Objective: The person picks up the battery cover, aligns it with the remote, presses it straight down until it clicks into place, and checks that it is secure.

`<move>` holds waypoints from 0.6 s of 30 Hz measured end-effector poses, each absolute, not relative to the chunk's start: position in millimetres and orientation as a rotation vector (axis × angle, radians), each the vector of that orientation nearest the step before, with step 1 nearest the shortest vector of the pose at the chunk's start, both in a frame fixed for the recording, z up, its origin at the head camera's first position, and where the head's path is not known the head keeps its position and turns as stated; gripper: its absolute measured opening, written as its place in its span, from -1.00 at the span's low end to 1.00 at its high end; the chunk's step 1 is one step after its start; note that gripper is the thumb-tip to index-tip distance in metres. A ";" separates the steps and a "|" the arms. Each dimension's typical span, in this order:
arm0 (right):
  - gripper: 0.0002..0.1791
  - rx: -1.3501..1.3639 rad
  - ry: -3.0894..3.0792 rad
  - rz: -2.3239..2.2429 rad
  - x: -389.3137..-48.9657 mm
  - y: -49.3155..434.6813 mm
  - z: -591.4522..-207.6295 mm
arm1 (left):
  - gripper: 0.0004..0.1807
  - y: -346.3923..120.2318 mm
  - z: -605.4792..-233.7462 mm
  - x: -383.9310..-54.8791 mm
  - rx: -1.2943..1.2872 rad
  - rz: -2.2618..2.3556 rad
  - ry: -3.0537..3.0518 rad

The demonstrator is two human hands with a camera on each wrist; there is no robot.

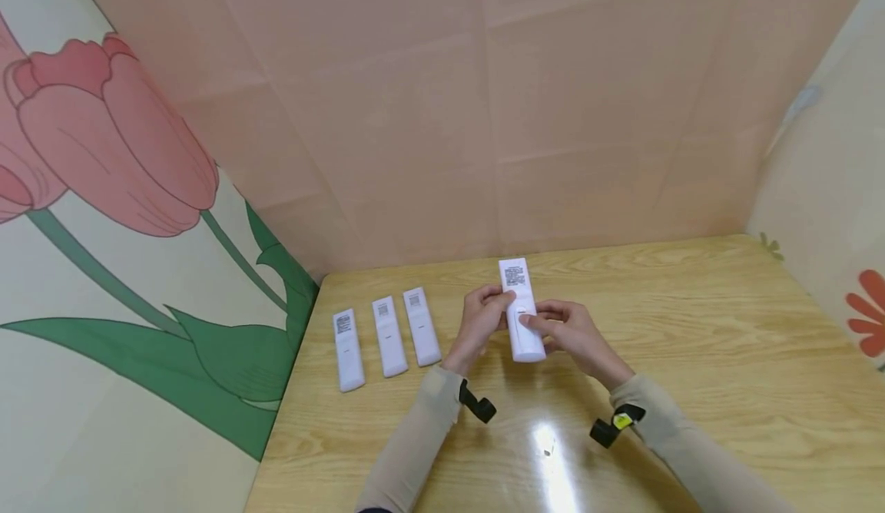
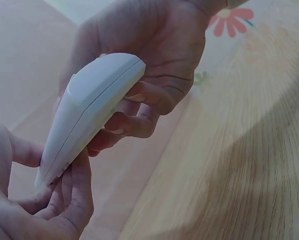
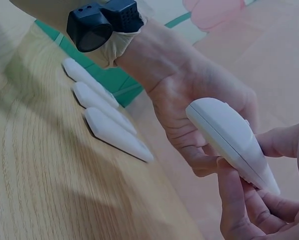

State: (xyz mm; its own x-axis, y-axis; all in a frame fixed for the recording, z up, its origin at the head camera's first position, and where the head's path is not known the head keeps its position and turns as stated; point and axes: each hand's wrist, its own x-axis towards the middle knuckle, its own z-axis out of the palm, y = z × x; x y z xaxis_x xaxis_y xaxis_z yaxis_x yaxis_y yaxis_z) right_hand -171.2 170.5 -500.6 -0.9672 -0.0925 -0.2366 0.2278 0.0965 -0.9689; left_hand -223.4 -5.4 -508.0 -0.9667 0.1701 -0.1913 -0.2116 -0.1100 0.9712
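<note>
A white remote control [image 1: 528, 342] is held above the table with its back face up, showing a printed label near the far end and a small mark lower down. My left hand [image 1: 482, 316] grips its left side, thumb on the back. From the right, my right hand [image 1: 572, 333] holds it too, its thumb lying by the small mark. The left wrist view shows the seam along the side of the remote [image 2: 92, 100], with fingers curled beneath it. Its button side faces down and is mostly hidden.
On the wooden table [image 1: 691, 359], three similar white remotes lie back up to the left: an outer one [image 1: 349, 352], a middle one [image 1: 390, 336] and an inner one [image 1: 422, 327]. A pink cloth wall [image 1: 415, 114] stands behind, with flower-printed panels at both sides.
</note>
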 end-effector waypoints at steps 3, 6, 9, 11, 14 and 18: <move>-0.37 0.121 2.125 -1.978 -171.1 168.9 -501.3 | -0.65 -6.9 -508.3 -222.9 -0.033 2.170 1.905; -0.36 0.108 2.100 -2.000 -170.0 166.1 -502.3 | -0.64 -9.3 -508.7 -222.7 -0.029 2.170 1.906; -0.35 0.102 2.079 -2.017 -167.9 162.8 -503.4 | -0.63 -12.0 -509.3 -222.6 -0.033 2.176 1.899; -0.35 0.098 2.079 -2.021 -166.5 161.4 -503.5 | -0.63 -13.7 -509.9 -222.8 -0.038 2.184 1.888; -0.33 0.071 2.092 -2.018 -163.0 160.6 -502.6 | -0.62 -15.6 -511.0 -223.9 -0.040 2.197 1.873; -0.28 0.013 2.113 -2.018 -158.6 160.3 -501.7 | -0.60 -16.8 -511.3 -225.6 -0.038 2.206 1.869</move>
State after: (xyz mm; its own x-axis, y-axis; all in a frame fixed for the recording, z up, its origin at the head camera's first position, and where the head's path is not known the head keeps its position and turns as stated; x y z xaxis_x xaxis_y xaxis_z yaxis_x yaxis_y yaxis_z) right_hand -158.6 160.3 -501.7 -0.9758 -0.1444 -0.1639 0.1572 0.0573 -0.9859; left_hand -225.6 -16.8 -511.3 -0.9686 0.1719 -0.1796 -0.2054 -0.1461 0.9677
